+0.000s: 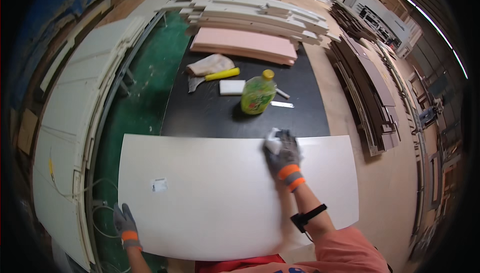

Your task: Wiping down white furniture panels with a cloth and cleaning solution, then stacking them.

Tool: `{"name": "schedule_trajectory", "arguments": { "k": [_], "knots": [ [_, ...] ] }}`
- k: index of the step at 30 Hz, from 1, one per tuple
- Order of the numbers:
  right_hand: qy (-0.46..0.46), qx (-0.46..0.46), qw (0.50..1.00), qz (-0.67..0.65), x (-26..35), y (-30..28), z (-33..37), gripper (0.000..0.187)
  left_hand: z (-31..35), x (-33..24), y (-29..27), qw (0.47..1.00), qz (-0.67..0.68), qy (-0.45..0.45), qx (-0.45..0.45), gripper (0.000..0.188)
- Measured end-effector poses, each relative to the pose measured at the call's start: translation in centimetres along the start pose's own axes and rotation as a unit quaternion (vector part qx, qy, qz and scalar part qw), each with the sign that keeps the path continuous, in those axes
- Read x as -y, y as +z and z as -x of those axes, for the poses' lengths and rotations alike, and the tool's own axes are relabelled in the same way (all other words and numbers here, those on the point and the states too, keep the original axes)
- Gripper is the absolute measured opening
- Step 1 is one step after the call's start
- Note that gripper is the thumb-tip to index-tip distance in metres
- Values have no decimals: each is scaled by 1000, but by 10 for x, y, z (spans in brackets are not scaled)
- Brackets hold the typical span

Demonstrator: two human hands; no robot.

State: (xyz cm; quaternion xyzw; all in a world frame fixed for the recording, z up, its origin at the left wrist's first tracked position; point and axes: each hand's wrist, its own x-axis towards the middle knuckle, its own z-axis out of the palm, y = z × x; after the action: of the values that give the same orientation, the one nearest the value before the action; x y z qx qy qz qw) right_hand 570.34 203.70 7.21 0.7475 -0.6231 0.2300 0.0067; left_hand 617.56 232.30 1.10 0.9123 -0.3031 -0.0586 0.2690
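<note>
A large white panel [215,193] lies flat in front of me, with a small printed label [159,185] on its left part. My right hand [284,152], in a grey glove with an orange cuff, presses a crumpled white cloth [273,142] onto the panel by its far edge. At the panel's left edge rests my gloved left hand [125,221], fingers stretched out. Beyond the panel, a bottle of green liquid with a yellow cap [258,93] stands on the black tabletop [200,118]. A scraper with a yellow handle [222,74] lies near a pale rag [210,65].
A small white block [232,88] sits left of the bottle. Pink boards [244,44] and stacked white strips [250,13] lie farther back. White panels [75,103] are stacked at the left, brown boards [365,88] at the right. A thin hose [95,223] loops by the panel's left edge.
</note>
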Motion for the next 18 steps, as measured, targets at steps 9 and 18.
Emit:
{"name": "schedule_trajectory", "arguments": {
  "k": [9, 18],
  "knots": [
    [-205, 215, 924, -242, 337, 138, -22, 76, 9, 31, 11, 994, -31, 77, -68, 32],
    [-259, 110, 939, -197, 334, 152, -10, 73, -2, 18, 6, 999, -14, 2, 41, 38]
  ]
}}
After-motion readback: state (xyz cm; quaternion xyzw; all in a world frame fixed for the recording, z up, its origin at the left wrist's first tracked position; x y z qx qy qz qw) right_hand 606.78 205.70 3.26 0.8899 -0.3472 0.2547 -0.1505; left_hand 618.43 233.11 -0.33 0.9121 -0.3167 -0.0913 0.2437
